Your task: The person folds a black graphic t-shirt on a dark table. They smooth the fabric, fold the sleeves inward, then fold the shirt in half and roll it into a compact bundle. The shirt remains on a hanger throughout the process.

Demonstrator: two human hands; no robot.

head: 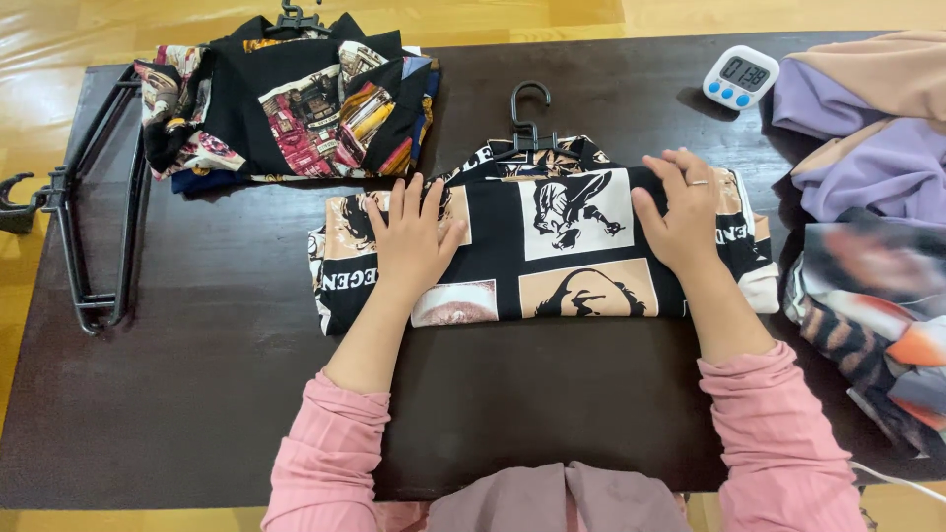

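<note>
Dark brown table (217, 394) fills my view, with yellow wood floor showing beyond its far and left edges. Centre of the table, just ahead of me: a folded printed shirt (552, 246), lying flat as a wide rectangle, still on a black hanger (530, 116) whose hook pokes out past the collar on the far side.

My left hand (412, 239) lies palm down on the left part of the shirt, fingers spread and loose, gripping nothing. My right hand (680, 219) presses flat on the right part, fingers together and pointing away from me, a ring on one finger; also not grasping. The shirt spans between both hands and runs a little past each one. Pink sleeves cover both forearms.

Shirt look: black ground, blocks of tan and white with dark figure prints, large pale lettering along the edges, a pinkish panel near my left wrist.

Far left: a second folded patterned shirt (296, 103), black with red and yellow prints. Left edge: an empty black hanger (94, 236). Far right: a small white digital timer (741, 77), beside a heap of lilac, beige and striped clothes (877, 197).
</note>
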